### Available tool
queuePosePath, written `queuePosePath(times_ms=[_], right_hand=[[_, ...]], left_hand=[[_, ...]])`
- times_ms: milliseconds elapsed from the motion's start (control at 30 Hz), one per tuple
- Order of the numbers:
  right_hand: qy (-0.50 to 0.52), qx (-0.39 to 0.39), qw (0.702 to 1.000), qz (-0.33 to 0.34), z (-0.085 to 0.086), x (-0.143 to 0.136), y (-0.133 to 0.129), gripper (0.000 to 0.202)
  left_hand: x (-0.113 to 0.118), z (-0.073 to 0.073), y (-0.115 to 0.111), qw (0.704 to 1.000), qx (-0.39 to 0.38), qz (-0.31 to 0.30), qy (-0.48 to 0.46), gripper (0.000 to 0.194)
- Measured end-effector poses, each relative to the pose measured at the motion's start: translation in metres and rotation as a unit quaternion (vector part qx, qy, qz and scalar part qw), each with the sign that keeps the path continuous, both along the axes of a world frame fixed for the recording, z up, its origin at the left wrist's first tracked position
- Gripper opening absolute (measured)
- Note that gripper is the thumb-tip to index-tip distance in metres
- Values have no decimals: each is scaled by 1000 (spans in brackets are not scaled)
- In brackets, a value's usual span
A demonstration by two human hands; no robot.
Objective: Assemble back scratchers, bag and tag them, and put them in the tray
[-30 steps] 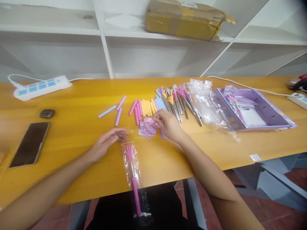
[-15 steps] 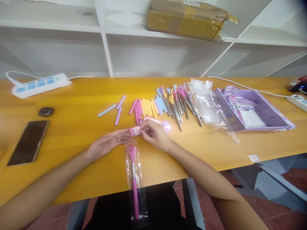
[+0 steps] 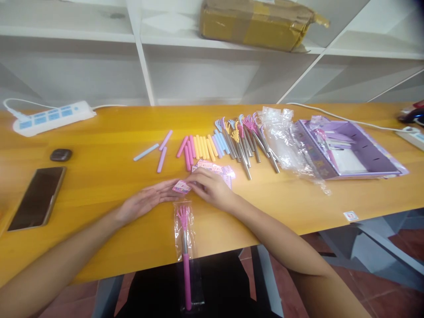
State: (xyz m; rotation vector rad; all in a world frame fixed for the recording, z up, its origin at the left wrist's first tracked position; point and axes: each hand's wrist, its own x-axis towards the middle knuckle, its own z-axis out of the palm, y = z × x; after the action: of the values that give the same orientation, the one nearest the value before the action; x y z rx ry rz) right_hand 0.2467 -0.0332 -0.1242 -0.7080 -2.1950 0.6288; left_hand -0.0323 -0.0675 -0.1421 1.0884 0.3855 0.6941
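A small pink-and-white printed card (image 3: 182,187) is pinched by the fingertips of my right hand (image 3: 212,189). From the other side my left hand (image 3: 144,202) reaches up to the card's left end, its fingers stretched out; whether they touch it I cannot tell. Just below the hands, a pink hand-shaped back scratcher (image 3: 187,278) lies in a clear plastic sleeve (image 3: 192,229), its handle end past the table's front edge. More printed cards (image 3: 228,172) lie in a pile partly hidden behind my right hand.
Behind are coloured handle tubes (image 3: 202,147), several metal back scratchers (image 3: 244,148), clear plastic bags (image 3: 280,137) and a purple box (image 3: 371,148). To the left lie a phone (image 3: 37,198), a small black case (image 3: 61,154) and a power strip (image 3: 54,117). A taped carton (image 3: 255,24) sits on the shelf.
The card has tilted and shifted slightly left and down along with my right hand. My left hand stays almost in place, and the sleeved back scratcher appears slightly lower.
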Motion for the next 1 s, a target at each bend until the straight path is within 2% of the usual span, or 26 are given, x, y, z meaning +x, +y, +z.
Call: queuePosePath(times_ms=[200, 500, 700, 1000], right_hand=[[0, 13, 1000, 4, -2, 0, 2, 21], [-22, 16, 999, 22, -10, 2, 3, 27], [-43, 9, 998, 41, -11, 2, 1, 25], [-68, -9, 997, 32, -7, 2, -2, 26]], left_hand=[[-1, -4, 0, 1000, -9, -9, 6, 63], [1, 0, 0, 1000, 2, -26, 8, 63], [-2, -3, -1, 1000, 5, -19, 16, 60], [-1, 0, -2, 1000, -6, 1, 6, 57]])
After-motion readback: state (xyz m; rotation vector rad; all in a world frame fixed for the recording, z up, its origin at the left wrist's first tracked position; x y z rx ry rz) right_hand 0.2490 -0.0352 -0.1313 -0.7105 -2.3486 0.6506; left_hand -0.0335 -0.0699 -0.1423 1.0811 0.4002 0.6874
